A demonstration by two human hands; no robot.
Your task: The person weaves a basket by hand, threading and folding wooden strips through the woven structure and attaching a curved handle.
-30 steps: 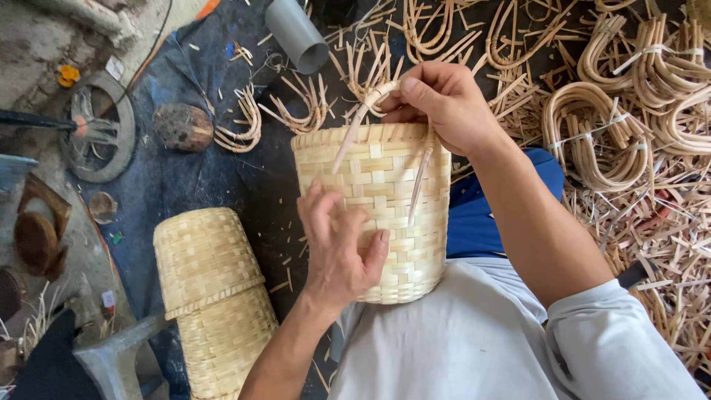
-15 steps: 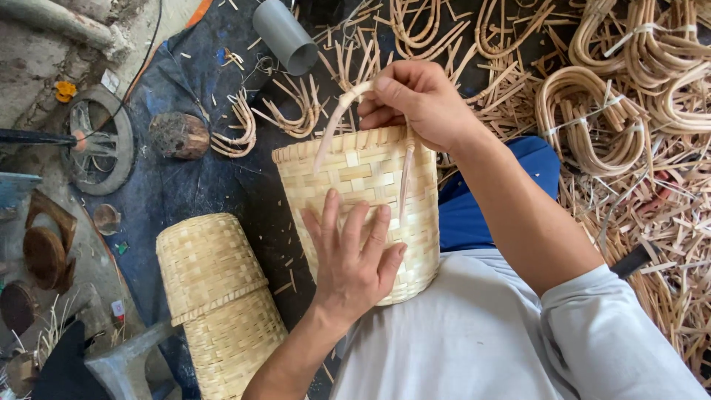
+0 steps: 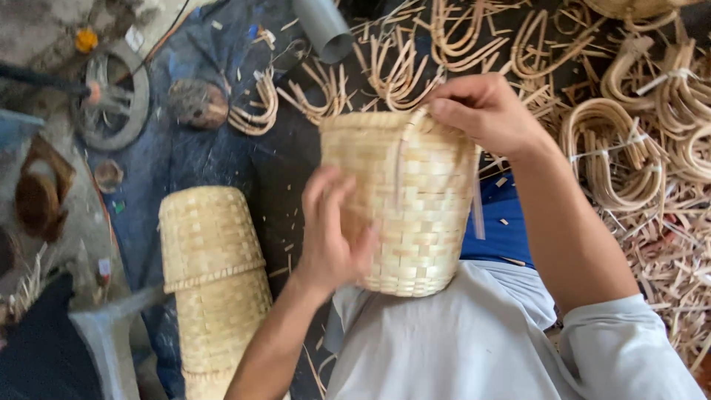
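Woven basket (image 3: 415,200) sat upright on person's lap, mouth away from camera. Left hand (image 3: 333,230) pressed flat against its side wall, fingers spread, bracing not gripping. Right hand (image 3: 485,111) was at the rim, fingers pinched together on a loose cane strip (image 3: 401,167) hanging down the wall. Risk: strip looked thin, a hard tug could snap or kink it; basket could slide off lap since left hand only leaned on it. Stacked finished baskets (image 3: 215,274) lay on the floor to the left, bent cane bundles (image 3: 615,148) to the right
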